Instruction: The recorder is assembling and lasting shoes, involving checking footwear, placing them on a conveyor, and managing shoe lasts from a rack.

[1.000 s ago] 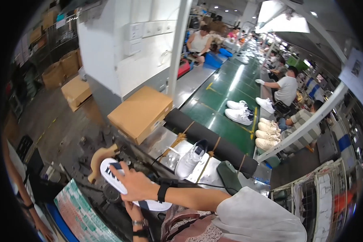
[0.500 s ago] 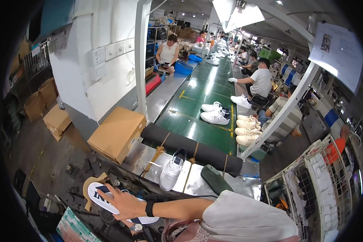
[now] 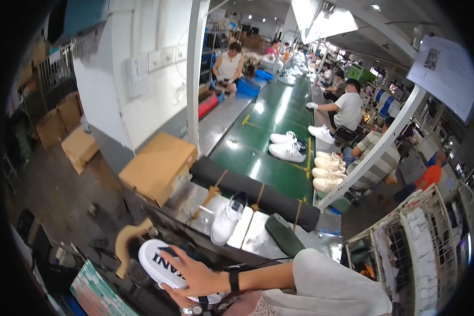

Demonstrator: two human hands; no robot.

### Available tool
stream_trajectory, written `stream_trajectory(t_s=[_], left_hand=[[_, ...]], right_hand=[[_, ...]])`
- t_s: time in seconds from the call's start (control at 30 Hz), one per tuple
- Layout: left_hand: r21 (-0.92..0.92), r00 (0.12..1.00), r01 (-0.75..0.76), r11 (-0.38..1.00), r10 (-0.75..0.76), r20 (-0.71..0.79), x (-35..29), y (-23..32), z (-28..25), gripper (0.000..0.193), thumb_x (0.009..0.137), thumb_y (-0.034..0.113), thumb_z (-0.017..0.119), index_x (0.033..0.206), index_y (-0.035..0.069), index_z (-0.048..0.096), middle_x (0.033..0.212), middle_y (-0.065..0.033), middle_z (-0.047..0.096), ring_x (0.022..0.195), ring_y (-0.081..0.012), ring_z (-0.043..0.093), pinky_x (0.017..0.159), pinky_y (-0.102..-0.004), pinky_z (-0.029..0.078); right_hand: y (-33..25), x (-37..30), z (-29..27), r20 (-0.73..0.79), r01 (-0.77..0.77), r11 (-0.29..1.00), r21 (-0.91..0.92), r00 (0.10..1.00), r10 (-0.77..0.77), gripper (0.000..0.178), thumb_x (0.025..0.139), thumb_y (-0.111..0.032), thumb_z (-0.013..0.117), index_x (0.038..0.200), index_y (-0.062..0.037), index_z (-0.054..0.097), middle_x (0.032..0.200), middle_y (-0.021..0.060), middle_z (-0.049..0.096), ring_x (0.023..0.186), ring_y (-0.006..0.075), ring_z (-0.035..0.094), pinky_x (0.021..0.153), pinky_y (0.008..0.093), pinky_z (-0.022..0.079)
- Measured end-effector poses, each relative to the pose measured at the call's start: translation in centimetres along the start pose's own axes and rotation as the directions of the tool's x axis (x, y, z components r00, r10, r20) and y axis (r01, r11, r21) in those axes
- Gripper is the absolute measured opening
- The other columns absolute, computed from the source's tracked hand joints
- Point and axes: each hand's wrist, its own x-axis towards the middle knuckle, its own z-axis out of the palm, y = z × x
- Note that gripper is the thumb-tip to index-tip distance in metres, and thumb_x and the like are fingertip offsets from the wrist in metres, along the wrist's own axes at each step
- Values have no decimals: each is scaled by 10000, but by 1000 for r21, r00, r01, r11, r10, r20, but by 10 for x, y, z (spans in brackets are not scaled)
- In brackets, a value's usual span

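A white shoe (image 3: 154, 259) is turned with its dark-lettered sole facing up, low in the view left of centre. My right hand (image 3: 197, 275), with a black band at the wrist, lies over the middle of the sole, fingers wrapped onto it. Below it my left hand (image 3: 180, 298), wearing a silver watch, grips the shoe's near side; most of its fingers are hidden. Beside the shoe's toe is a curved tan piece (image 3: 124, 246) on a dark machine. A white sneaker with a dark lining (image 3: 227, 221) and a dark green shoe-shaped piece (image 3: 283, 234) rest on the metal ledge.
A green conveyor (image 3: 242, 152) runs away, carrying white shoes (image 3: 288, 150); cream shoes (image 3: 329, 171) line its right side. A black roller (image 3: 258, 192) crosses its near end. A cardboard box (image 3: 158, 166) stands left, a wire rack (image 3: 389, 247) right. Co-workers sit along both sides.
Both hands have drawn the shoe rightward, away from the curved tan piece. My left hand shows more at its near side. The whole view has shifted slightly.
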Motion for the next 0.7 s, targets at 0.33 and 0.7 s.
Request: stream_trajectory(t_s=[0.33,0.7], left_hand=[[413,922,367,833,-269,-278,-106,80,-48,684,780,171,722,1391,-34,493,1249,-174,661,1079,-317,682,928,-440,565],[690,832,555,465,-328,-448,-148,90,-3,585,731,-15,833,1269,-29,603,1119,-90,692,1000,-203,667,873,-340,560]], right_hand=[[80,94,68,561,-551,-104,828,817,133,836,862,-716,623,1337,-30,571,1233,131,671,1046,224,651,947,396,528],[95,52,-50,72,-18,614,789,995,-63,1252,736,-359,871,1614,-35,39,1663,190,149,1522,286,213,1223,393,217]])
